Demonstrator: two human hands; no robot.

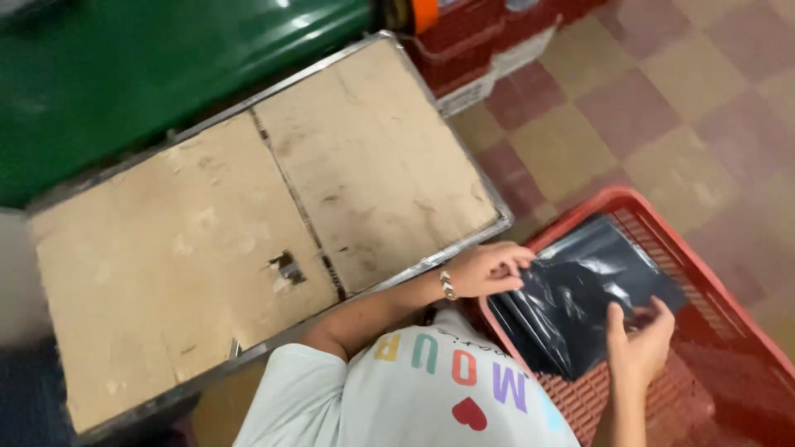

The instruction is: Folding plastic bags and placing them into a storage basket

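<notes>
Both hands are on a dark plastic bag [580,290] that lies inside a red plastic crate [729,298], at the lower right of the view. The left hand [489,271] is at the upper left edge of the bag, and its fingers [513,258] are curled together and pinch the plastic there. A beaded bracelet [448,285] is on this wrist. The right hand [639,341] grips the lower right part of the bag, with the thumb on top and the other fingers closed around the edge. The bag is shiny and wrinkled, and it covers much of the crate's ribbed bottom.

Just to the left of the crate stands a worn surface [207,240] of pale board in a metal frame, with scratches and a small hole. Behind it there is a green container [166,66]. The floor [662,108] has red and tan square tiles. The person wears a white shirt [414,397] with coloured letters.
</notes>
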